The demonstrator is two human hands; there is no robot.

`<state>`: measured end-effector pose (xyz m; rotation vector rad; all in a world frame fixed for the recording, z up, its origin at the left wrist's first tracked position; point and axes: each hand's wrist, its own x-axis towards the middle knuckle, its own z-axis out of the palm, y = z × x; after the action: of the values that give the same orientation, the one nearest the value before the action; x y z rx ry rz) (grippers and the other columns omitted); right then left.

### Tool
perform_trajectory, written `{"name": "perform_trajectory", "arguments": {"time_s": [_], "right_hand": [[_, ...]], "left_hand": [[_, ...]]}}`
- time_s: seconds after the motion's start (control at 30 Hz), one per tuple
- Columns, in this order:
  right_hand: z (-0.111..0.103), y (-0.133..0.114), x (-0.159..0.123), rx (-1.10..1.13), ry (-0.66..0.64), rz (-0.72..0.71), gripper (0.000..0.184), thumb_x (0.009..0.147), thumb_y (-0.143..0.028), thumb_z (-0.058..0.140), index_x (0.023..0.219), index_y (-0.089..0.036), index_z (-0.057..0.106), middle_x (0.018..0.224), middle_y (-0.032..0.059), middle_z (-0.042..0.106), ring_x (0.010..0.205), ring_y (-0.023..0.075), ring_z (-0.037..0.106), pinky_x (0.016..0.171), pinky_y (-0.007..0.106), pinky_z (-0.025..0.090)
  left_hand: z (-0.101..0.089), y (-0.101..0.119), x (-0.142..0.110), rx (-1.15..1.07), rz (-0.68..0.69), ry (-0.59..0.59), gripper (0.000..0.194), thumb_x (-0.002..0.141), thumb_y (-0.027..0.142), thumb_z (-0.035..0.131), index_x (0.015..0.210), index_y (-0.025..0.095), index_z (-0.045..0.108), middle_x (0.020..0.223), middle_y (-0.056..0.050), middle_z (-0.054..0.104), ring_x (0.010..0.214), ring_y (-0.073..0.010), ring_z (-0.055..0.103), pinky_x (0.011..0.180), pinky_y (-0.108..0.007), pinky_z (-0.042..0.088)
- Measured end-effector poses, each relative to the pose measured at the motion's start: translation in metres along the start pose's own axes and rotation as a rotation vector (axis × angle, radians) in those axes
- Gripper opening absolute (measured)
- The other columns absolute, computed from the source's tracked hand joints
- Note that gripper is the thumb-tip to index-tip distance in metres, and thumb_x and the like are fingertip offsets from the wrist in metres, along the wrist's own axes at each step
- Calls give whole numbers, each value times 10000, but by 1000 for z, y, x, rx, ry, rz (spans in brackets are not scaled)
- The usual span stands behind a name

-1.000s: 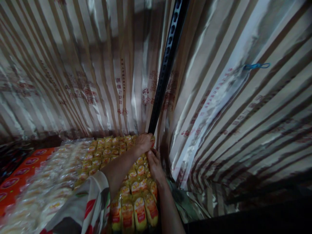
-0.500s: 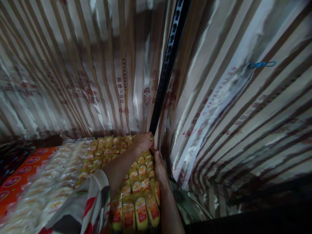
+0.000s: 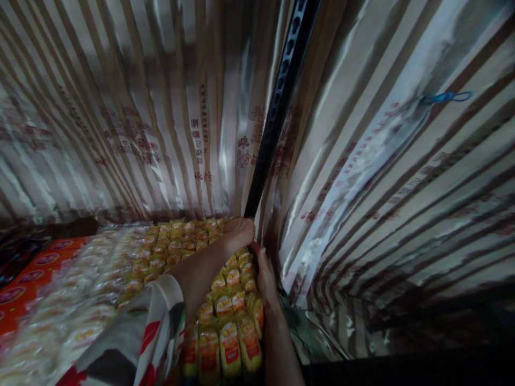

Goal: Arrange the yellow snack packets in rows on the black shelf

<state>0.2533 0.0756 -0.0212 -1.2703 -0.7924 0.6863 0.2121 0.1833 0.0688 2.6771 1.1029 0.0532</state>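
Observation:
Both my hands reach into the far right corner of a shelf packed with rows of yellow packets (image 3: 225,332). My left hand (image 3: 238,231) is curled over the last packets of the row, right at the foot of a black perforated metal post (image 3: 277,112). My right hand (image 3: 263,271) lies along the right edge of the packet row, fingers pressed together and pointing toward the corner. What the fingers hold is hidden.
Shiny striped plastic sheeting (image 3: 374,161) with red print forms the back and right walls. Clear bags of pale packets (image 3: 76,300) lie left of the yellow ones, beside an orange carton (image 3: 28,273). A blue tie (image 3: 444,97) hangs on the right sheeting.
The right hand has slid a little farther up toward the corner, closer to the left hand. The view has shifted slightly.

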Motion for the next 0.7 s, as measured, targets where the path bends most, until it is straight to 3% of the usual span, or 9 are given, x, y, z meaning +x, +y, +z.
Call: {"name": "perform_trajectory", "arguments": {"time_s": [0.2, 0.3, 0.37, 0.5, 0.7], "right_hand": [[-2, -2, -2, -37, 17, -48, 568, 794, -659, 393, 1085, -244, 649, 1238, 38, 589, 1170, 230, 497, 1036, 393, 341], [-3, 2, 1, -13, 9, -120, 542, 803, -646, 398, 1036, -239, 668, 1313, 37, 525, 1227, 230, 442, 1053, 395, 321], [-3, 5, 2, 11, 1, -138, 535, 809, -640, 398, 1043, -239, 663, 1358, 34, 478, 1262, 231, 402, 1058, 395, 316], [-2, 7, 3, 21, -3, -110, 564, 809, -653, 380, 1089, -241, 643, 1355, 33, 482, 1268, 226, 400, 1061, 385, 318], [-1, 7, 2, 24, 17, -8, 622, 800, -672, 359, 1209, -250, 563, 1324, 23, 517, 1254, 223, 427, 1081, 393, 294]], "left_hand": [[-4, 3, -2, 7, -13, -15, 271, 784, 224, 565, 1036, 155, 636, 1066, -129, 659, 1043, -229, 600, 835, -272, 478], [-1, 2, -2, 10, -28, -5, 256, 765, 234, 602, 990, 121, 647, 1097, -159, 629, 1040, -236, 597, 835, -261, 474], [0, 0, -1, 4, -34, 5, 333, 744, 238, 627, 1058, 128, 610, 1109, -153, 619, 1013, -235, 609, 805, -261, 485], [3, -5, 4, -13, -18, 36, 505, 756, 223, 601, 1242, 201, 465, 1137, -114, 612, 1019, -219, 607, 798, -265, 486], [6, -9, 6, -24, -20, 34, 342, 780, 248, 563, 1112, 168, 561, 1100, -107, 638, 1010, -207, 610, 808, -254, 481]]}}
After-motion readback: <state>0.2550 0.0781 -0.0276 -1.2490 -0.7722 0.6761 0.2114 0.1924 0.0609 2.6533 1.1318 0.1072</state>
